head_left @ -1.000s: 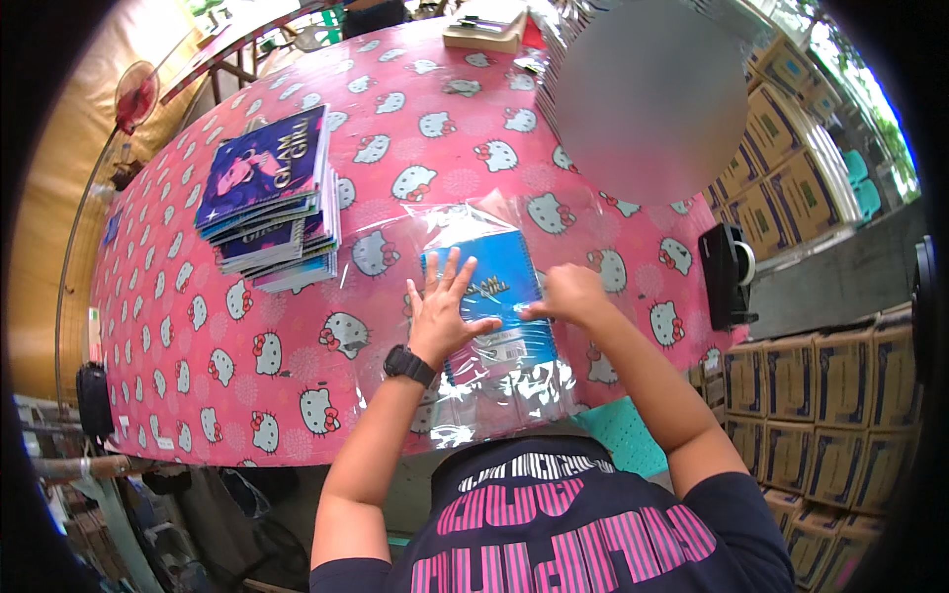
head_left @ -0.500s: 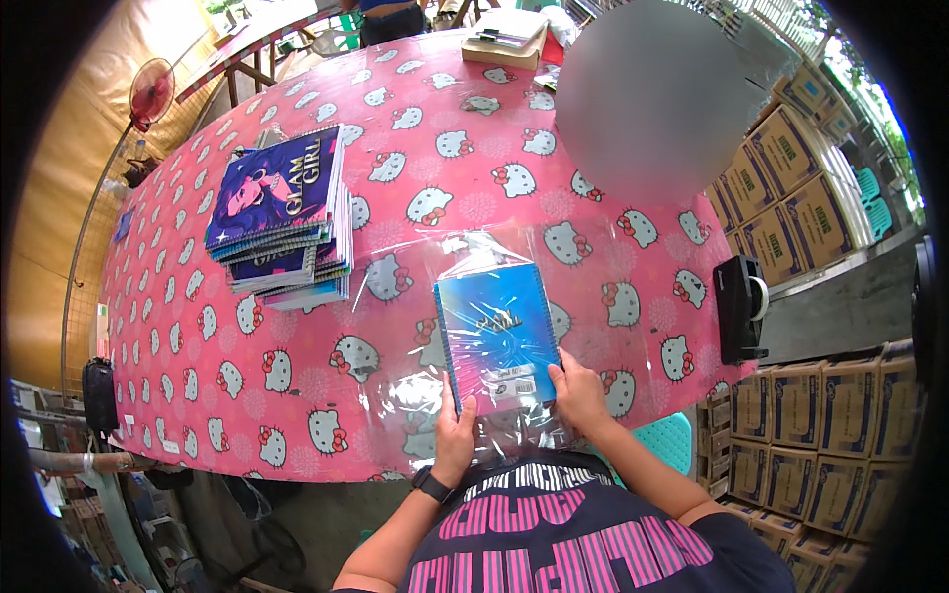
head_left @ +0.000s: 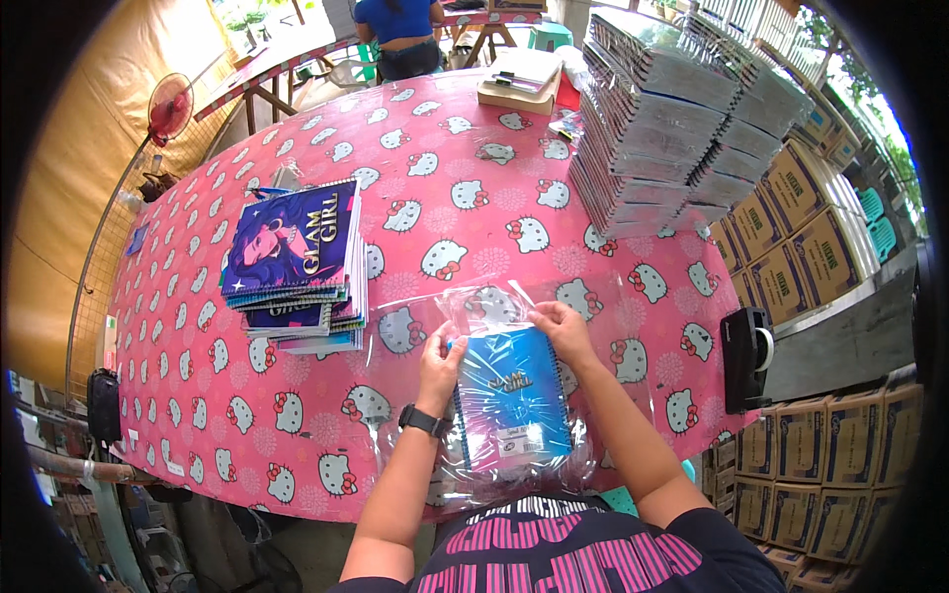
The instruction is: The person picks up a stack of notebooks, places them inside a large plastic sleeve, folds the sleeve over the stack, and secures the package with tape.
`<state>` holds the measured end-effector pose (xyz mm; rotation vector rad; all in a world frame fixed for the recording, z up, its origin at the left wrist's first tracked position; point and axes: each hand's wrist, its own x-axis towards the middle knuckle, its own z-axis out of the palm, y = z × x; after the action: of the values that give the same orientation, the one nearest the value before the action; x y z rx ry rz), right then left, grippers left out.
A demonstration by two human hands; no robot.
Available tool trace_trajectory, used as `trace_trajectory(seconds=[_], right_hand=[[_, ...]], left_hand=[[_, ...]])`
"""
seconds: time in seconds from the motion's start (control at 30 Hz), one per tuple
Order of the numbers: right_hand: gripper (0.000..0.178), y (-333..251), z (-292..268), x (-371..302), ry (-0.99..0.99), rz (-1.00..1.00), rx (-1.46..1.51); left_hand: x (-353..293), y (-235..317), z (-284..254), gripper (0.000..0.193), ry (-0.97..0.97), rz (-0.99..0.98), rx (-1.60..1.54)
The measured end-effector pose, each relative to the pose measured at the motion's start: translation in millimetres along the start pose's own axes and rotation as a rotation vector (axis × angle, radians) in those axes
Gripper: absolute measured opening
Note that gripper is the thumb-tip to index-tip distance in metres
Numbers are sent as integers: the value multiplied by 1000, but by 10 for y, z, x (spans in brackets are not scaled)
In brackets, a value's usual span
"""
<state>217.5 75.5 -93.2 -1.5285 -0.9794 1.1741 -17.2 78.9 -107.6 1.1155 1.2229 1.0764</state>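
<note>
A blue and pink spiral notebook (head_left: 509, 390) lies inside a clear plastic bag (head_left: 593, 435) on the table in front of me, its label side up. At the notebook's upper left corner, my left hand (head_left: 440, 366) is closed on the bag, with a dark watch on that wrist. Level with it, my right hand (head_left: 561, 332) pinches the plastic by the upper right corner. Loose film sticks up between my two hands. Farther left stands an uneven stack of notebooks (head_left: 292, 242) with purple covers, topped by one with a drawn figure.
A pink patterned cloth (head_left: 297, 415) covers the table. Tall stacks of spiral notebooks (head_left: 662, 128) stand at the far right. A black tape dispenser (head_left: 746, 361) sits at the right edge. Cardboard boxes (head_left: 791, 217) are piled beyond. A person in blue (head_left: 398, 35) is at the back.
Both my hands have moved up from the notebook's lower edge to its upper corners. They now grip the plastic there. The view has shifted, so the table sits lower.
</note>
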Motion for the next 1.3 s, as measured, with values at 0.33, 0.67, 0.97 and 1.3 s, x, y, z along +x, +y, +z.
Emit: trace_trajectory(seconds=[0.33, 0.67, 0.97, 1.3], right_hand=[[31, -68, 25, 118, 90, 69, 243], [31, -242, 7, 56, -233, -28, 8], [40, -317, -145, 82, -218, 34, 173], [37, -347, -186, 91, -215, -76, 130]], left_hand=[[73, 165, -51, 50, -164, 95, 218], [436, 209, -98, 68, -194, -13, 2], [994, 545, -167, 39, -344, 2, -283], [1404, 660, -321, 14, -96, 652, 800]])
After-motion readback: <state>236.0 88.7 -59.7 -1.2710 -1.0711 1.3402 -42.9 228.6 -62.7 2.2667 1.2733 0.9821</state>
